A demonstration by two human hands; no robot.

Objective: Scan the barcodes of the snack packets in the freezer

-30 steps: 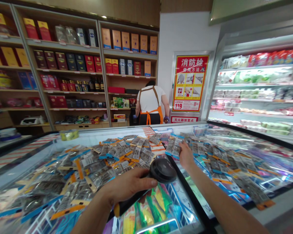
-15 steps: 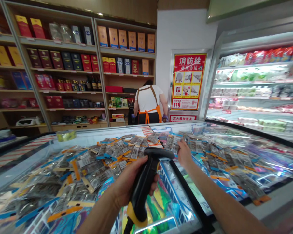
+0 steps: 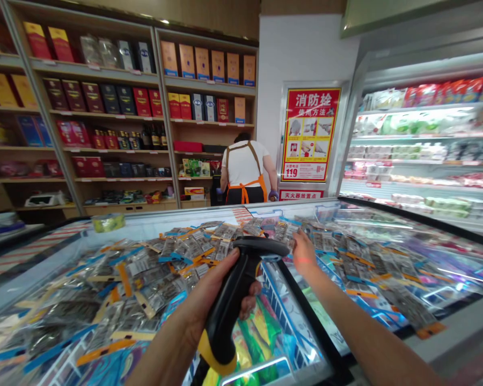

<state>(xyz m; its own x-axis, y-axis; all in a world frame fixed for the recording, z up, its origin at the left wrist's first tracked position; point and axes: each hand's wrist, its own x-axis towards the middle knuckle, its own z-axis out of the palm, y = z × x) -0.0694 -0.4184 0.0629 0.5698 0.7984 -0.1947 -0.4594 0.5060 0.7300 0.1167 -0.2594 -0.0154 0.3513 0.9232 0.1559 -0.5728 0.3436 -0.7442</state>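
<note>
My left hand (image 3: 203, 297) is wrapped round the handle of a black and yellow barcode scanner (image 3: 229, 300), its head pointing away and to the right. A red light line crosses my right wrist. Just right of the scanner head, my right hand (image 3: 305, 253) has its fingers closed at the edge of a clear packet with a blue strip (image 3: 284, 231); the fingertips are partly hidden. Many similar dark-filled packets (image 3: 189, 246) with blue or orange strips lie heaped around both hands on the freezer's glass top.
Under the glass, wire baskets (image 3: 282, 305) hold colourful bags (image 3: 251, 332). A roll of tape (image 3: 108, 222) sits on the freezer's far left rim. Beyond it, a person in an orange apron (image 3: 247, 171) stands facing shelves of boxes (image 3: 116, 99). A lit chiller (image 3: 422, 139) is at right.
The scanner has tilted a little, its handle end shifting left. A red light line now shows on my right wrist. My right hand has hardly moved.
</note>
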